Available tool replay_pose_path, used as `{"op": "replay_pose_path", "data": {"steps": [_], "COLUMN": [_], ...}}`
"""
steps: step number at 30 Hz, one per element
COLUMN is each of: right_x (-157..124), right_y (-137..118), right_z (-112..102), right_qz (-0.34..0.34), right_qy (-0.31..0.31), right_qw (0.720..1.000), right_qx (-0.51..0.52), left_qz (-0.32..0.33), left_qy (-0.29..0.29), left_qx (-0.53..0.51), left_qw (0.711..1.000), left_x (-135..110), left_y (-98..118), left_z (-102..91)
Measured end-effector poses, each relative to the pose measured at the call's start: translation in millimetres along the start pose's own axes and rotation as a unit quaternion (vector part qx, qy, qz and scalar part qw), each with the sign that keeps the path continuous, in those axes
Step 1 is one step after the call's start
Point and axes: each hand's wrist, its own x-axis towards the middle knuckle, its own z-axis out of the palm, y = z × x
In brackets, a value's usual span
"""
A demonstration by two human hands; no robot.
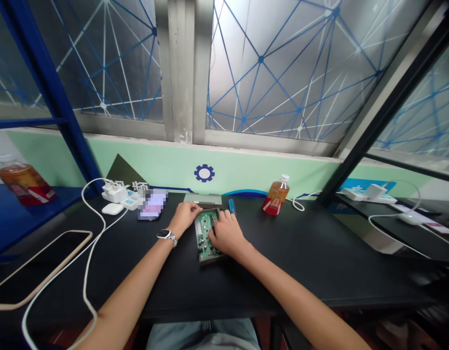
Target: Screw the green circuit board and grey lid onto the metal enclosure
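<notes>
A green circuit board (206,238) sits in a dark, shallow frame on the black desk in front of me. My left hand (185,217) is at its far left corner, thumb and fingertips pinched together; what lies between them is too small to make out. Over the board's right side lies my right hand (227,234), fingers curled across its far right edge and thumb on the components. Part of the board is hidden beneath this hand. Just behind it are a flat grey panel (210,200) and a blue-handled tool (232,206), probably a screwdriver.
A drink bottle (276,197) stands at the back right. To the left are a phone (152,205), white chargers (117,193), a tan-edged phone (42,265) and a looping white cable (86,272). Black desk surface (312,257) extends to the right.
</notes>
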Motion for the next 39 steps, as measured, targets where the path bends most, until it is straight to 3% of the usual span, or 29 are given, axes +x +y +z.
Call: {"op": "replay_pose_path", "data": {"steps": [6, 13, 16, 18, 20, 24, 28, 30, 35, 39], "right_x": [4.2, 4.4, 4.9, 6.5, 8.3, 9.4, 7.1, 5.5, 0.5, -1.8], "right_y": [-7.7, -12.2, -11.2, -9.2, -6.8, -2.2, 2.4, 4.2, 4.3, 4.9], "right_z": [-2.5, -8.7, -13.6, -16.2, -16.9, -12.0, -6.4, -5.7, -6.8, -7.1], "right_qz": [0.006, 0.004, 0.007, 0.018, 0.035, 0.05, 0.05, 0.045, 0.014, 0.018], "right_qy": [0.011, 0.034, 0.071, 0.097, 0.12, 0.159, 0.192, 0.202, 0.196, 0.188], "right_qw": [1.0, 0.998, 0.995, 0.989, 0.978, 0.95, 0.926, 0.916, 0.91, 0.903], "right_qx": [0.022, 0.049, 0.07, 0.111, 0.169, 0.263, 0.321, 0.344, 0.365, 0.386], "left_qz": [-0.026, -0.04, -0.053, -0.064, -0.074, -0.116, -0.119, -0.117, -0.13, -0.136], "left_qy": [0.002, 0.05, 0.074, 0.049, -0.023, -0.166, -0.224, -0.232, -0.233, -0.197], "left_qx": [-0.049, -0.013, -0.064, -0.15, -0.259, -0.426, -0.533, -0.545, -0.528, -0.518], "left_qw": [0.998, 0.998, 0.994, 0.985, 0.963, 0.882, 0.807, 0.797, 0.806, 0.821], "left_x": [1.1, -2.9, -4.5, -7.6, -13.1, -25.1, -28.9, -28.7, -28.8, -28.0], "left_y": [2.0, 11.4, 22.2, 31.6, 41.4, 55.3, 57.5, 56.5, 55.7, 58.1], "left_z": [6.1, -11.7, -19.4, -22.5, -23.5, -20.3, -16.4, -15.2, -13.3, -14.3]}}
